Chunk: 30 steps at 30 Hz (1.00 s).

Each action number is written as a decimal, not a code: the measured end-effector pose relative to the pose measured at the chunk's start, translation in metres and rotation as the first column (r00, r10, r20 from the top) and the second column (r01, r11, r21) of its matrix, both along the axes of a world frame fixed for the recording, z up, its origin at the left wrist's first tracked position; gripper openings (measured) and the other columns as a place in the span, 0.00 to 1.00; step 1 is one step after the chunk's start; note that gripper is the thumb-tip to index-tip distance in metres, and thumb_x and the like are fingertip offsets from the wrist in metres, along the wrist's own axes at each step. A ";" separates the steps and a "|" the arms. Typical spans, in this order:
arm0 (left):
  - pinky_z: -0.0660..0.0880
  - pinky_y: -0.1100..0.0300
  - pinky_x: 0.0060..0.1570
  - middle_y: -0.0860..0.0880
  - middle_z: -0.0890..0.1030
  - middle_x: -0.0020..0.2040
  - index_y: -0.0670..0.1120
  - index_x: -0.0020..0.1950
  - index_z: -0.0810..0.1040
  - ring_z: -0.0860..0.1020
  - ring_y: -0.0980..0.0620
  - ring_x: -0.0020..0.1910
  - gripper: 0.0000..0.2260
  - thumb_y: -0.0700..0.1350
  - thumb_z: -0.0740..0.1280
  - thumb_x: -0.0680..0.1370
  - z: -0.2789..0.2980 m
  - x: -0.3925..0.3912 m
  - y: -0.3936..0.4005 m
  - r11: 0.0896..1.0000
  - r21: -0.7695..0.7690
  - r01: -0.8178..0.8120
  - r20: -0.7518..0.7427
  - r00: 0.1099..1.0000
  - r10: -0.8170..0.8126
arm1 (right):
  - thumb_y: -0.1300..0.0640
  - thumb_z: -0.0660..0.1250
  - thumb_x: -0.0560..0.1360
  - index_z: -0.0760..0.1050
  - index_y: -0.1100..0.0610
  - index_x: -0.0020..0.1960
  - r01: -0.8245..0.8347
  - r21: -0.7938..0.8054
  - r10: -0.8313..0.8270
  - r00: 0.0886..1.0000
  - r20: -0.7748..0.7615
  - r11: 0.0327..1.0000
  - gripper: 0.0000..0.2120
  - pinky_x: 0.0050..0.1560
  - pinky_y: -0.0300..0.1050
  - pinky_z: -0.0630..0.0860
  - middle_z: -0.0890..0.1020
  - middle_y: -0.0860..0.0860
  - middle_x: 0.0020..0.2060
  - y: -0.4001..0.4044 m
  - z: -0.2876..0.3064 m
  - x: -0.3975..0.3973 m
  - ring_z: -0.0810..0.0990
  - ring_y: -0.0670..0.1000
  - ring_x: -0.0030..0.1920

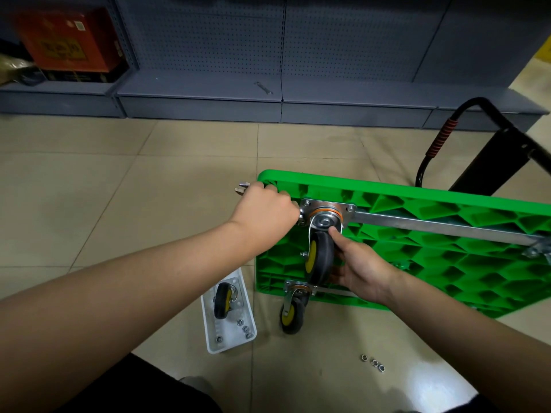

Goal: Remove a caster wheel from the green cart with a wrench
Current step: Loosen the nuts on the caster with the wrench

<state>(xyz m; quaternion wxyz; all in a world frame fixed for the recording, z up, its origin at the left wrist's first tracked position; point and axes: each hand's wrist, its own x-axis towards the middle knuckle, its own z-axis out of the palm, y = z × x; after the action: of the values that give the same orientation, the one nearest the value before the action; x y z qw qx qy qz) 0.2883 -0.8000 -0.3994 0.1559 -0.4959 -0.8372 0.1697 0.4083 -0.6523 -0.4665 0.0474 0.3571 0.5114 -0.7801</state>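
Red box: shelf at 10 o'clock; gold writing on front, too blurred to read.
Tray: clear plastic on floor at 7 o'clock; holds a loose caster + several nuts.
Spare wrench: lying on shelf ledge at 12 o'clock, untouched.
Left hand: fingers curled tight round the wrench; only its jaw end shows past the knuckles, at cart's 9 o'clock corner. Working end hidden behind the hand, so can't tell if it's seated on a nut.
Caster wheel: black tyre, yellow hub, mount plate bolted to underside near that corner.
Right hand: grips the wheel, thumb up along its fork, fingers wrapped behind.
Green cart: flipped, ribbed underside up, handle at 2 o'clock. Second caster at 6 o'clock edge.
Loose nuts: three on floor tile at 5 o'clock.
Risks: wrench slips off nut → knuckles hit plate or rib. Floor nuts could roll or get kicked away, not being in tray. Last nut off → caster drops if rt grip slackens.
Labels: none legible on cart, wheel, tools.
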 end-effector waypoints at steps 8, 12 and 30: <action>0.71 0.52 0.42 0.45 0.78 0.56 0.43 0.65 0.69 0.80 0.41 0.54 0.19 0.32 0.64 0.75 -0.023 -0.010 -0.013 0.995 0.004 -0.098 0.172 0.980 0.096 | 0.43 0.61 0.83 0.80 0.58 0.60 -0.008 0.017 0.008 1.000 0.002 1.000 0.20 0.52 0.57 0.83 0.85 0.59 0.56 0.000 0.000 0.000 0.86 0.59 0.50; 0.71 0.50 0.39 0.45 0.78 0.54 0.43 0.68 0.66 0.81 0.40 0.52 0.23 0.30 0.62 0.75 -0.033 -0.011 -0.018 0.992 0.001 -0.126 0.295 0.948 0.120 | 0.44 0.60 0.83 0.80 0.58 0.59 -0.009 0.027 0.009 1.000 0.003 1.000 0.20 0.55 0.59 0.82 0.86 0.58 0.55 0.000 0.000 0.000 0.85 0.60 0.51; 0.67 0.54 0.44 0.45 0.81 0.57 0.44 0.60 0.76 0.80 0.41 0.57 0.13 0.34 0.62 0.77 -0.005 0.007 0.006 0.995 -0.022 -0.096 0.095 0.991 0.097 | 0.44 0.62 0.82 0.80 0.58 0.59 -0.009 0.026 0.009 1.000 -0.004 1.000 0.19 0.56 0.60 0.81 0.85 0.58 0.57 0.001 -0.002 0.000 0.85 0.60 0.50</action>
<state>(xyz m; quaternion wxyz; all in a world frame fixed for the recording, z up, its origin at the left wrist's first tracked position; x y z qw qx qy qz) 0.2957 -0.7943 -0.4043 0.1029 -0.4638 -0.8652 0.1605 0.4087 -0.6513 -0.4681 0.0453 0.3536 0.5232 -0.7740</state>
